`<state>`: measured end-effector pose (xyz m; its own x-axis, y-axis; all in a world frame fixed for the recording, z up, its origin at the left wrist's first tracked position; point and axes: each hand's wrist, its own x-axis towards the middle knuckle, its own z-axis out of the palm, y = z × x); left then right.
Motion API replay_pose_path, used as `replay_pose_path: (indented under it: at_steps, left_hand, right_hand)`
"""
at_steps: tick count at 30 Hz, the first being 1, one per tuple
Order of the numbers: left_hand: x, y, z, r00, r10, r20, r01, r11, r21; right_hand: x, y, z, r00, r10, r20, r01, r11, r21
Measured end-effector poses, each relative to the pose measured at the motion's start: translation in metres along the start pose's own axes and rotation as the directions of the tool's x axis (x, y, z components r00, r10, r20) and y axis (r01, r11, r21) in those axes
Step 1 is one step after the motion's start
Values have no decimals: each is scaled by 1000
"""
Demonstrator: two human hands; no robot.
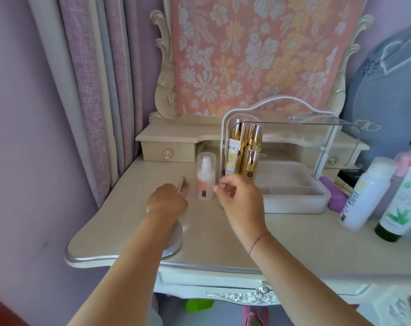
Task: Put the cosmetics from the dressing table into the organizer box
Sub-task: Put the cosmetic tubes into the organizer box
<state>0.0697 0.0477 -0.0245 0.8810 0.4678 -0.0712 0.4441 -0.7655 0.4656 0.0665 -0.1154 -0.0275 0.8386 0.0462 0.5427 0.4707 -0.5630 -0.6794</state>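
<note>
The organizer box point(294, 203), a whitish tray with a raised clear lid point(317, 128), stands at the middle of the dressing table point(119, 222). A BB cream tube point(231, 156) and gold bottles point(250, 158) stand upright in its left end. Just left of the box stands a pink spray bottle point(205, 182) with a clear cap. My left hand point(167, 201) is closed on a small rose-gold item point(183, 184) left of that bottle. My right hand point(239, 198) hovers in front of the box's left corner, fingers loosely apart and holding nothing.
A round silver-rimmed compact point(174, 243) lies partly hidden under my left forearm. Right of the box lie a purple item point(335, 195) and a black box point(349, 176), with a white foam bottle point(364, 194) and an aloe tube point(402, 208) standing. Small drawers point(169, 149) line the back.
</note>
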Motion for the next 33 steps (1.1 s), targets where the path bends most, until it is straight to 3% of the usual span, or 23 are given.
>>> replay_pose_path:
  at_steps: [3, 7, 9, 14, 17, 19, 24, 28, 33]
  left_hand:
    - [6, -15, -6, 989, -4, -148, -27, 978, -206]
    - [-5, -26, -15, 952, 8, -305, -203, 762, -615]
    - [-17, -26, -19, 952, 92, -292, -274, 680, -680]
    - [-48, -6, -18, 906, 365, -216, -405, 595, -694]
    - [-60, 14, -6, 894, 388, -223, -410, 510, -757]
    - [-65, 24, 8, 876, 394, -277, -465, 544, -698]
    - [-75, 40, 58, 784, 494, -377, -611, 723, -322]
    - [-73, 50, 75, 723, 558, -407, -655, 741, -150]
    - [-70, 48, 79, 710, 584, -394, -667, 737, -109]
  right_hand:
    - [-5, -7, 10, 982, 66, 178, -96, 982, 165]
    - [1, -16, 19, 935, 144, 325, -243, 927, 287]
    - [4, -22, 19, 922, 155, 354, -279, 901, 332]
    - [14, -33, 2, 941, 86, 328, -258, 808, 529]
    - [18, -23, -21, 949, 70, 307, -237, 800, 552]
    - [22, -11, -38, 956, 100, 277, -241, 806, 541]
    - [54, 29, -71, 978, 202, 42, -200, 874, 444]
    - [75, 41, -63, 982, 188, -13, -171, 918, 359]
    - [85, 44, -41, 997, 79, -13, -74, 968, 240]
